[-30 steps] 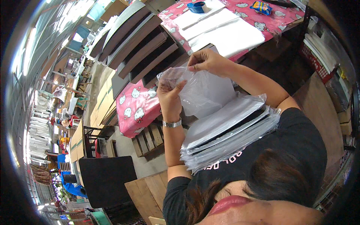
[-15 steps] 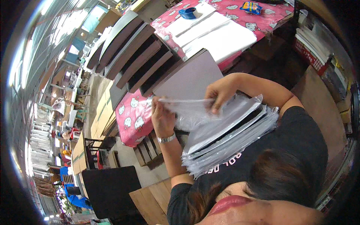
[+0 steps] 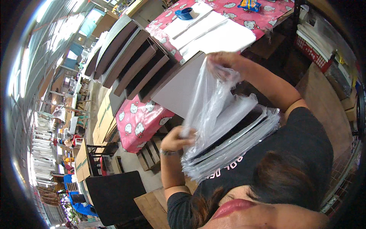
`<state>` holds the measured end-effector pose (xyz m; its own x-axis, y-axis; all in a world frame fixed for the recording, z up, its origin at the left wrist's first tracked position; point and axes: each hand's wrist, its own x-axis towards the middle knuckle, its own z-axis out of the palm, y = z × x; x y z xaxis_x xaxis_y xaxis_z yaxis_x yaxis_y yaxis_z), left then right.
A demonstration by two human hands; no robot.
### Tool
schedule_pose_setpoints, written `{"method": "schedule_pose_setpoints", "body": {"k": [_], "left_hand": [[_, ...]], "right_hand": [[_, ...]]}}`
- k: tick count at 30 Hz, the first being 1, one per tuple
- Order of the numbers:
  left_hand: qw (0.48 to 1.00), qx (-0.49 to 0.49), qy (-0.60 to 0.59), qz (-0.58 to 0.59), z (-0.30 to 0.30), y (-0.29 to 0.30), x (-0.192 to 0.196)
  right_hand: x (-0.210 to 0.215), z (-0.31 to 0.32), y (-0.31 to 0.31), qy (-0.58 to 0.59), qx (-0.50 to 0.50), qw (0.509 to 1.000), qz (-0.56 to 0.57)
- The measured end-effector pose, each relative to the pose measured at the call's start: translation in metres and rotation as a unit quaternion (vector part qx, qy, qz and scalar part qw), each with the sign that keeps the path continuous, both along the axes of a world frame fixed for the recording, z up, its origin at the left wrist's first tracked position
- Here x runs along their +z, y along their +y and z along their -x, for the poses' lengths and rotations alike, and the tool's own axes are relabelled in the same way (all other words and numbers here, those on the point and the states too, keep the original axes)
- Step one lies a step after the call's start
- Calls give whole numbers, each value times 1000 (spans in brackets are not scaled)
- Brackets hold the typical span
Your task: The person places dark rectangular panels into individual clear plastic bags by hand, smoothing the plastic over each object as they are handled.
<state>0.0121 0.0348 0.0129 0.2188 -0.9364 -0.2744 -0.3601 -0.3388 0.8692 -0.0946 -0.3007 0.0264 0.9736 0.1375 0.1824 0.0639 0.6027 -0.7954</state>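
A thin clear plastic bag (image 3: 211, 97) is pulled up between my two hands, over a stack of plastic-wrapped grey sheets (image 3: 232, 147) in front of my chest. My right hand (image 3: 224, 64) grips the bag's upper end, slightly blurred. Low on the other side, my left hand (image 3: 178, 139), with a bracelet at the wrist, pinches the bag near the stack's left corner. Beyond my hands lies a flat grey board (image 3: 179, 89). The bag partly covers the stack's top sheet and some of my fingers.
Dark grey boards (image 3: 126, 63) stand in a stepped pile on a pink patterned tablecloth (image 3: 133, 124). White sheets (image 3: 219, 36), a blue tape roll (image 3: 185, 14) and a blue packet (image 3: 249, 5) lie farther back. A red crate (image 3: 314, 51) stands right; a black panel (image 3: 116, 196) is lower left.
My right hand has moved up and away, lifting the plastic bag into a tall stretch. My left hand has come down and slightly right, closer to the stack's corner.
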Motion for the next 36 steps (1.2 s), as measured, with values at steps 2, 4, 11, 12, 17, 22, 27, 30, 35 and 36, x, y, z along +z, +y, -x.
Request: {"method": "schedule_pose_setpoints", "body": {"k": [2,4,11,12,17,22,27,30,35,36], "left_hand": [[957,27,177,228,-5,13,-9],[965,28,199,167,-10,14,-19],[951,130,206,189,-9,20,-34],[895,176,278,301,-23,31,-36],[908,119,311,254,-59,63,-108],[929,81,265,246,-40,32,-62],[797,390,221,406,-62,6,-19],[755,519,-154,369,-73,-29,-34],[752,458,-437,185,-14,-48,-29],[733,441,-489,169,-6,-37,-34]], "right_hand": [[-11,-1,11,65,-2,974,219],[-1,-2,-5,-43,120,915,384],[0,1,-2,6,-44,999,-6],[-7,3,-2,134,-23,990,40],[-3,-3,2,-105,151,951,250],[-21,-11,-24,-27,-38,999,22],[-12,-22,-14,-116,-149,963,191],[-9,-34,8,-142,-385,742,531],[-43,-4,16,-138,-484,588,634],[-41,4,15,-197,-502,588,603]]}}
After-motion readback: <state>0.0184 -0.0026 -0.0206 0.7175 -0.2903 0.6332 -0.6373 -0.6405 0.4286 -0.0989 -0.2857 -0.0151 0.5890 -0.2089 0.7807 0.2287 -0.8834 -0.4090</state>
